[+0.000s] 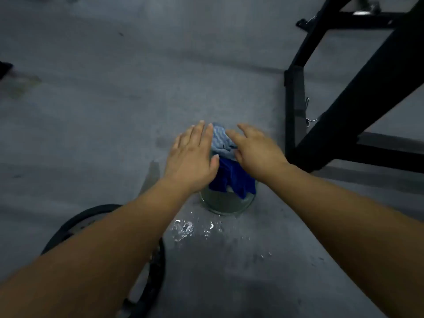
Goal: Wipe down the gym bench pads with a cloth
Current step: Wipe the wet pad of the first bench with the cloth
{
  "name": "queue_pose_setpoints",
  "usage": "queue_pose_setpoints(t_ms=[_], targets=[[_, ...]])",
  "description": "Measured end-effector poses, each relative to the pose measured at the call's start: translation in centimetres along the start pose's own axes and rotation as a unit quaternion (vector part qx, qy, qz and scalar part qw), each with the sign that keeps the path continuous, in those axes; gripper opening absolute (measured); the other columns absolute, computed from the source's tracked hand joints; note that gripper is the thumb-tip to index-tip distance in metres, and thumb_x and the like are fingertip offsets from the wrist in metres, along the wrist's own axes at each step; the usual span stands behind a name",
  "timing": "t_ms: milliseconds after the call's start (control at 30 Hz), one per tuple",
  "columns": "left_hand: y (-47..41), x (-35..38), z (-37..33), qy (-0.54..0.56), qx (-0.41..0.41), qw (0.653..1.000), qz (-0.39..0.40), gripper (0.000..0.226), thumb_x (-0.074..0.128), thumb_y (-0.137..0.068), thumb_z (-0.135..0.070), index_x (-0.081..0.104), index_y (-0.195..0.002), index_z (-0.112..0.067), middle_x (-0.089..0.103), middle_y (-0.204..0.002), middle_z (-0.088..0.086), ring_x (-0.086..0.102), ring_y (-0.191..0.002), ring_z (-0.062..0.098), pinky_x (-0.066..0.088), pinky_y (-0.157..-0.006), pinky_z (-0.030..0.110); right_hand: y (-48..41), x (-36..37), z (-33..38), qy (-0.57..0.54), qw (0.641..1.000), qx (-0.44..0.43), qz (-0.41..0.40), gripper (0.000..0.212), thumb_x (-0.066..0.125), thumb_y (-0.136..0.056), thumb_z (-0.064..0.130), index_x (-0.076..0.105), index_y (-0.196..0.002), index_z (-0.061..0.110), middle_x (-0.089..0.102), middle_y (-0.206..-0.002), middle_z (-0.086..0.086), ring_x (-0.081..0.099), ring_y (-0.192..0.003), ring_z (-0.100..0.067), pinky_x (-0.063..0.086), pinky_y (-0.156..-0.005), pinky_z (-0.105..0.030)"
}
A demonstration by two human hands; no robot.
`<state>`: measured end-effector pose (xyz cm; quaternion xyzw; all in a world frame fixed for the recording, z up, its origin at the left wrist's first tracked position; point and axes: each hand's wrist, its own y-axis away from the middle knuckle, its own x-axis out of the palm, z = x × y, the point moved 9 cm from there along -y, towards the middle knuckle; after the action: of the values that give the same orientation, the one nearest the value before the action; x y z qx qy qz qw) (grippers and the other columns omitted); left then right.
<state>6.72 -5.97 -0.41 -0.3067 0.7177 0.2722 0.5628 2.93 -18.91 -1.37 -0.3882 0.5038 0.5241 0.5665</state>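
A: Surface?
B: Grey floor (91, 99), wet splashes (185, 228) at lower centre.
A: Cloth?
B: Blue cloth (230, 176) at centre frame, bunched in the top of a clear glass container (227, 204) standing on the floor.
A: Hands?
B: Left hand (191, 157) and right hand (257, 149) flat with fingers straight, flanking the cloth's top, gripping nothing.
A: Around?
B: Black metal frame (358, 92) upper right. Dark ring-shaped plate (153, 283) lower left.

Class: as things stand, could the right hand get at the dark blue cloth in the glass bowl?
Probably yes: the right hand is just above the dark blue cloth, which lies uncovered in the open glass bowl.
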Motion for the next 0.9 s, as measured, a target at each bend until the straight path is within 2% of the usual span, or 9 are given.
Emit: queue_pose_setpoints(t_ms=[100,167,300,367,467,567,733,800,900], targets=[[-2.2,4.3,1.5,-0.007,0.003,1.0,-0.014,0.072,0.041,-0.099,-0.043,0.011,-0.159,-0.015,0.011,-0.167,0.008,0.013,-0.152,0.027,0.011,-0.122,0.042,-3.1,5.6,-1.1,0.02,0.999,-0.004,0.033,0.04,0.052,-0.099,0.03,0.046,-0.137,0.021,0.047,-0.133,-0.014,0.047,-0.121,-0.035,0.044,-0.089,-0.04],[-3.0,6.3,1.9,-0.006,0.01,1.0,-0.005,0.072,0.037,-0.099,-0.044,0.011,-0.159,-0.015,0.011,-0.167,0.009,0.013,-0.152,0.027,0.011,-0.123,0.043,-4.2,7.6,-1.2,0.03,0.998,-0.01,0.046,0.035,0.053,-0.098,0.03,0.05,-0.132,0.021,0.049,-0.122,-0.013,0.051,-0.11,-0.034,0.04,-0.08,-0.036],[-2.4,6.2,1.1,-0.002,0.011,1.0,0.006,0.074,0.029,-0.092,-0.045,0.014,-0.159,-0.016,0.013,-0.166,0.008,0.014,-0.152,0.027,0.012,-0.123,0.044,-3.0,4.6,-0.3,-0.012,0.998,-0.011,-0.056,0.021,0.054,-0.091,0.015,0.054,-0.112,0.011,0.045,-0.108,-0.013,0.048,-0.097,-0.032,0.039,-0.069,-0.037],[-1.4,3.9,-0.1,0.008,0.01,1.0,0.014,0.076,0.029,-0.089,-0.043,0.017,-0.158,-0.015,0.016,-0.166,0.009,0.017,-0.151,0.028,0.014,-0.122,0.044,-1.0,1.5,-0.3,-0.043,0.995,0.004,-0.091,0.018,0.052,-0.088,0.01,0.055,-0.105,0.009,0.044,-0.102,-0.012,0.047,-0.093,-0.031,0.043,-0.064,-0.04],[-0.1,-1.6,-3.5,0.01,0.027,0.999,0.032,0.076,0.029,-0.089,-0.042,0.016,-0.159,-0.014,0.015,-0.166,0.01,0.016,-0.151,0.028,0.014,-0.123,0.046,2.9,-4.5,-0.9,-0.059,0.993,0.024,-0.1,0.019,0.052,-0.086,0.009,0.056,-0.105,0.008,0.045,-0.102,-0.012,0.047,-0.091,-0.03,0.043,-0.062,-0.039],[1.3,-8.4,-8.6,0.007,0.058,0.997,0.047,0.077,0.029,-0.089,-0.043,0.015,-0.159,-0.013,0.015,-0.166,0.011,0.016,-0.151,0.029,0.014,-0.122,0.046,8.0,-11.8,-2.2,-0.065,0.989,0.079,-0.109,0.019,0.055,-0.087,0.011,0.056,-0.106,0.009,0.046,-0.103,-0.011,0.048,-0.092,-0.03,0.043,-0.06,-0.037],[3.6,-19.7,-19.9,0.007,0.134,0.988,0.071,0.079,0.027,-0.088,-0.045,0.018,-0.158,-0.012,0.017,-0.165,0.012,0.02,-0.15,0.031,0.017,-0.12,0.045,18.2,-24.7,-4.7,-0.092,0.972,0.175,-0.127,0.031,0.056,-0.084,0.012,0.058,-0.114,0.009,0.048,-0.109,-0.015,0.05,-0.096,-0.035,0.052,-0.063,-0.045],[4.6,-23.5,-24.9,0.004,0.175,0.982,0.075,0.078,0.03,-0.088,-0.045,0.021,-0.157,-0.01,0.021,-0.164,0.014,0.024,-0.148,0.033,0.019,-0.119,0.045,22.6,-29.6,-6.1,-0.096,0.963,0.218,-0.129,0.032,0.056,-0.085,0.013,0.057,-0.117,0.01,0.047,-0.111,-0.014,0.049,-0.099,-0.033,0.052,-0.068,-0.047],[6.2,-27.9,-33.0,-0.005,0.235,0.968,0.084,0.078,0.029,-0.089,-0.049,0.024,-0.157,-0.011,0.024,-0.163,0.013,0.027,-0.147,0.032,0.024,-0.118,0.046,29.9,-36.4,-8.6,-0.087,0.946,0.273,-0.15,0.033,0.054,-0.087,0.013,0.056,-0.12,0.011,0.046,-0.112,-0.011,0.047,-0.101,-0.03,0.05,-0.065,-0.045]])
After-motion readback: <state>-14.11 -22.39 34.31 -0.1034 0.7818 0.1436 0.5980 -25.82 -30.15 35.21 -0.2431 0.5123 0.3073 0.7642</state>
